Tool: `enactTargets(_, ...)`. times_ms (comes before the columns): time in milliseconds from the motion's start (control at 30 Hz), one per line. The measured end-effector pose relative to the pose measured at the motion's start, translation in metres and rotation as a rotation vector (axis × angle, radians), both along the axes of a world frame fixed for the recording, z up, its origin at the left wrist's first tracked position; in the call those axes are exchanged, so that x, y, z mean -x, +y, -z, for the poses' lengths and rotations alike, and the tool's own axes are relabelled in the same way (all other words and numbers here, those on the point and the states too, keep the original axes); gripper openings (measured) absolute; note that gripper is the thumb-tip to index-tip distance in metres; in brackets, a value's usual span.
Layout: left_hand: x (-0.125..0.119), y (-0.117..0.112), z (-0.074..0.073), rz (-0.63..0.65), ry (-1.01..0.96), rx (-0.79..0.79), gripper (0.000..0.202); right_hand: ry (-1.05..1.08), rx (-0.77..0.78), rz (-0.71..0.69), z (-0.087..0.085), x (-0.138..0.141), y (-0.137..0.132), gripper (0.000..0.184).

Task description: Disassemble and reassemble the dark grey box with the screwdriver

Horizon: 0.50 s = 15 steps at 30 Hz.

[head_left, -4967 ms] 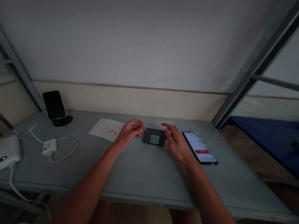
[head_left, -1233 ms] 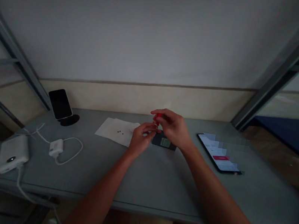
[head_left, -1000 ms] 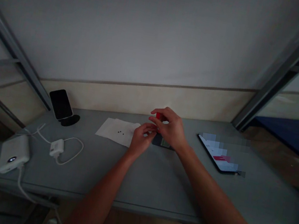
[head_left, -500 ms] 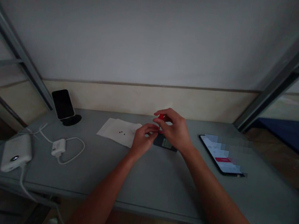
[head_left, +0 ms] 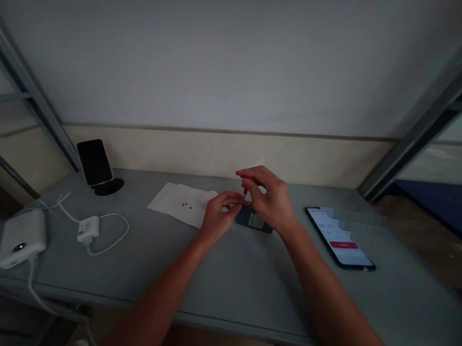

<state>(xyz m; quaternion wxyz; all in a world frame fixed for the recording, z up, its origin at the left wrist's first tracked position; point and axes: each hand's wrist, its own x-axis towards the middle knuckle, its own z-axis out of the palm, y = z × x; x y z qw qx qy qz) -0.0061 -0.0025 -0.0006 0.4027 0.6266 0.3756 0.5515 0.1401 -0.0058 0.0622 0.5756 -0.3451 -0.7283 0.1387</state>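
A small screwdriver (head_left: 246, 190) with a red handle stands nearly upright between the fingertips of my right hand (head_left: 269, 196), which is closed on it. Its thin shaft points down to the far left part of a flat dark device (head_left: 261, 224) with a pale label, lying on the desk. My left hand (head_left: 220, 212) is pinched close to the screwdriver's tip, over the device's left end. What its fingertips hold is too small and hidden to tell. Just left of this hand lies white paper (head_left: 169, 201) with several tiny dark pieces (head_left: 187, 206) on it, possibly screws.
On the right a large phone (head_left: 341, 240) lies with its screen lit. A dark-screened phone (head_left: 95, 162) leans on a stand (head_left: 109, 186) at the back left. Nearer stand a white power bank (head_left: 23, 239) and a white charger (head_left: 89, 229) with cables. A wall closes off the back.
The fingers of my right hand have shifted around the red handle, with the index finger now stretched across its top. My left hand stays almost in place. The view has moved slightly.
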Motion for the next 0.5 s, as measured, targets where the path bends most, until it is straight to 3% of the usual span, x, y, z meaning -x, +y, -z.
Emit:
enactTargets(100, 0.0003, 0.0002, 0.0006, 0.015, 0.005, -0.014, 0.016, -0.003, 0.050, -0.067, -0.0015, -0.0004, -0.0019, 0.026)
enactTargets(233, -0.0002, 0.0014, 0.0023, 0.022, 0.015, -0.035, 0.018, 0.072, 0.124, -0.002, 0.0014, 0.0040, 0.0024, 0.016)
enactTargets(400, -0.0014, 0.0032, 0.0051, 0.005, 0.028, -0.050, 0.020, 0.062, 0.123, 0.094, 0.0045, 0.0088, 0.0058, 0.018)
enactTargets(500, -0.0016, 0.0019, 0.0040, -0.007, 0.026, -0.054, 0.020, 0.072, 0.152, 0.072, 0.0037, 0.0078, 0.0039, 0.018)
